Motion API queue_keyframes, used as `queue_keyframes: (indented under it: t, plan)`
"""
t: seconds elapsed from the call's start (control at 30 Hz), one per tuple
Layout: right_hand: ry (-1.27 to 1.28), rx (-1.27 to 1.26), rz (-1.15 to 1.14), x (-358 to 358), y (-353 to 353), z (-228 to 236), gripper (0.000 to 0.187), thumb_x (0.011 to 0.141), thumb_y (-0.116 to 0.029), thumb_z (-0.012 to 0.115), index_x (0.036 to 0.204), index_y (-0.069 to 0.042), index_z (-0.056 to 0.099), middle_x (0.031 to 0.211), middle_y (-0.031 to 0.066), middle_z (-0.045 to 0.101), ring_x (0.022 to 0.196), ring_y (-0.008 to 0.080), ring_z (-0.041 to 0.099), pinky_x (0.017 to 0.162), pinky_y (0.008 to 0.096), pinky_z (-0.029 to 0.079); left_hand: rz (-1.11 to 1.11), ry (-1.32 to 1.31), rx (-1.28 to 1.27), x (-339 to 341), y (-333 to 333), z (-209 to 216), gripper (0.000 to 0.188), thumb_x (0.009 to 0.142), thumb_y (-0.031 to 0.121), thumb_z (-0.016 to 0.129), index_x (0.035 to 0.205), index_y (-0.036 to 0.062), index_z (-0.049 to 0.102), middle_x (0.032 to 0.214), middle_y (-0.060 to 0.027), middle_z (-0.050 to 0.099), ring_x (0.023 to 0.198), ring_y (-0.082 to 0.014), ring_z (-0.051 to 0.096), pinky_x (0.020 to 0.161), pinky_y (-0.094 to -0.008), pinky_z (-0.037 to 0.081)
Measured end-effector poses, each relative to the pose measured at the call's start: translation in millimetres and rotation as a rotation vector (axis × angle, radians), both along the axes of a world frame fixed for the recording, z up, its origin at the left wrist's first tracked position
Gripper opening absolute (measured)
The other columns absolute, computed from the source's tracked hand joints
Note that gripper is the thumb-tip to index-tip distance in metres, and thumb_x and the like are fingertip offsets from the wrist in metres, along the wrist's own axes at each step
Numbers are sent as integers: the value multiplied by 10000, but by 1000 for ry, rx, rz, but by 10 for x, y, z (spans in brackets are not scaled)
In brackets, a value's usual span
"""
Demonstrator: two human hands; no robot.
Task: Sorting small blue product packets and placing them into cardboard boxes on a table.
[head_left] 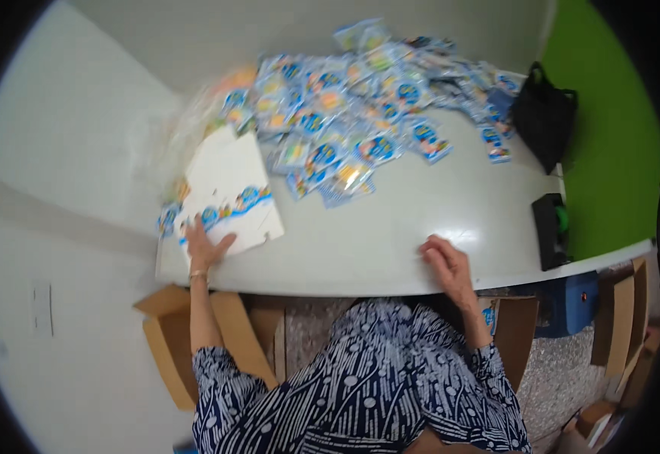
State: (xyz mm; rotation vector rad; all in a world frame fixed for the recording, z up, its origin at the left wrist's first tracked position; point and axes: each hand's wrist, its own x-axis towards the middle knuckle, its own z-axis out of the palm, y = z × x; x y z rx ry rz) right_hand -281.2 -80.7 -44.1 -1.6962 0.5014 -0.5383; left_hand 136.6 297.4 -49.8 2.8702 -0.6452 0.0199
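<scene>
My left hand (207,248) lies with spread fingers on the near left corner of a flat white cardboard piece (228,170). A blue printed band with small coloured pictures crosses the cardboard. Over the table's near edge, right of the middle, my right hand (451,268) is held with its fingers curled in, and nothing shows in it. Beyond both hands, a big pile of small clear plastic packets (326,113) with blue labels and coloured contents spreads along the back.
The white table (360,242) meets walls at left and back and a green panel (610,144) at right. A black bag (544,117) and a black tape dispenser (549,231) stand by the panel. Below the edge are an open cardboard box (165,340) and a blue container (568,306).
</scene>
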Motion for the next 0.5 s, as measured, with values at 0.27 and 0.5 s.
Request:
queue_keyframes:
  t: [0.27,0.5]
  plan:
    - [-15,1,-16,20,-49,-59,198,970,-114,537,1110,11,600,960,37,625,818,114,559,780,244,456,-188,-6,393,-732,-316,285,1106,649,602,760,1496,107,249,1467,-336,277,1394,-465,229,1126,-490,220]
    - [69,48,41,-16,-75,-53,291,974,-104,529,1238,16,555,1044,80,650,936,152,603,851,282,491,-295,-172,-156,-614,-276,204,719,758,398,771,1338,60,511,1338,-291,472,1257,-387,456,1012,-452,396]
